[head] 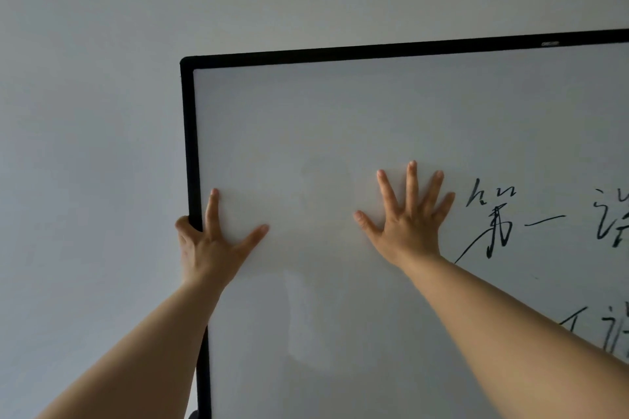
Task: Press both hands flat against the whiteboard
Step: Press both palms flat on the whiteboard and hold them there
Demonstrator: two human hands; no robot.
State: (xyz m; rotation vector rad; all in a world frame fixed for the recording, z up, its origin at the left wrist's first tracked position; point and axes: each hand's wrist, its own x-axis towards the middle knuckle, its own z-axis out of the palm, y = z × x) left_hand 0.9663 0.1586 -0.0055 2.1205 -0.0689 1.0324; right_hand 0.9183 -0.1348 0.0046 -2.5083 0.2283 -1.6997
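A whiteboard (pixel 340 133) with a black frame (pixel 189 146) fills the middle and right of the view. My right hand (pixel 406 214) lies flat on its white surface, fingers spread, just left of black handwriting (pixel 490 218). My left hand (pixel 212 241) is at the board's left edge. Its index finger and thumb rest spread on the white surface, while the outer fingers curl around the black frame, their tips hidden behind it. Both bare forearms reach up from the bottom of the view.
A plain grey-white wall (pixel 88 112) lies to the left of and above the board. More black handwriting (pixel 609 221) runs along the board's right side. A small label (pixel 550 43) sits on the top frame.
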